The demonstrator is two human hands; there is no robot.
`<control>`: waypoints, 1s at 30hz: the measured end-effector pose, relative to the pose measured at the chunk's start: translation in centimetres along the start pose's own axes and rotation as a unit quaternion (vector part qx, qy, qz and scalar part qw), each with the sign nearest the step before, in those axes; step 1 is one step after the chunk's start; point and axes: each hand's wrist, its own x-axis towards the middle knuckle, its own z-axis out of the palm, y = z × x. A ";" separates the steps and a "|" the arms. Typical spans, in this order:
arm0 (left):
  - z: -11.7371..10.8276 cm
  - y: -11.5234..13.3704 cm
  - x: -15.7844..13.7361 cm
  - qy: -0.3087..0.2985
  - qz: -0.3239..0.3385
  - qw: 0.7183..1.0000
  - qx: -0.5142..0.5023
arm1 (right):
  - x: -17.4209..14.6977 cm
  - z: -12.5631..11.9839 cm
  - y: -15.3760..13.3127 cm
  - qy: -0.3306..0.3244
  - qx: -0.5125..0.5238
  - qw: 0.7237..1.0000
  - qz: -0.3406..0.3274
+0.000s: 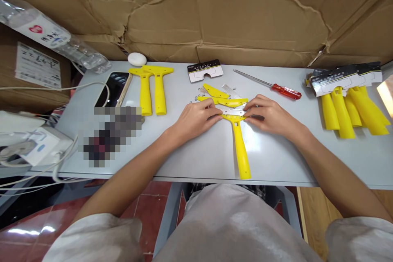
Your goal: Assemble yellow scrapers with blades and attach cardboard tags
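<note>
A thin metal blade [232, 112] lies across the head of a yellow scraper handle [241, 149] on the table. My left hand [199, 116] pinches the blade's left end with bent fingers. At the opposite end, my right hand [265, 114] grips the blade between thumb and fingers. Just beyond it are a yellow clamp strip [236, 102] and another yellow strip [215, 91], with small screws scattered near them. A second metal blade [230, 90] rests beside the farther strip.
A red-handled screwdriver [285, 91] lies to the right, near several packaged yellow scrapers [344, 110]. A black-and-white card [205, 71] sits at the back. Two yellow scrapers [159, 90], a phone [115, 88] and a white oval object [137, 59] are on the left. Cardboard [227, 16] walls the rear.
</note>
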 end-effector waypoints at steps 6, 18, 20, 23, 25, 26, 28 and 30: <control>-0.2 0.1 0.0 -0.005 0.002 1.000 -0.008 | -0.1 -0.2 -0.1 0.010 0.011 1.000 0.004; -0.3 0.1 0.0 -0.005 0.004 1.000 -0.007 | -0.1 -0.4 -0.2 0.022 0.021 1.000 -0.001; -0.2 0.0 -0.1 -0.001 0.005 1.000 -0.001 | -0.1 -0.3 -0.1 0.021 0.016 1.000 -0.006; 0.0 -0.1 -0.1 0.001 0.006 1.000 0.009 | -0.2 -0.1 0.2 0.016 0.009 1.000 -0.007; 0.1 -0.1 -0.1 -0.003 0.008 1.000 0.010 | -0.2 0.0 0.3 0.012 0.007 1.000 -0.007; 0.1 -0.1 -0.1 -0.004 0.009 1.000 0.009 | -0.2 0.0 0.3 0.011 0.006 1.000 -0.009; 0.2 -0.1 -0.1 -0.003 0.011 1.000 0.004 | -0.2 -0.1 0.2 0.012 0.007 1.000 -0.012; 0.2 -0.1 -0.1 0.000 0.013 1.000 0.002 | -0.2 -0.2 0.0 0.017 0.016 1.000 -0.011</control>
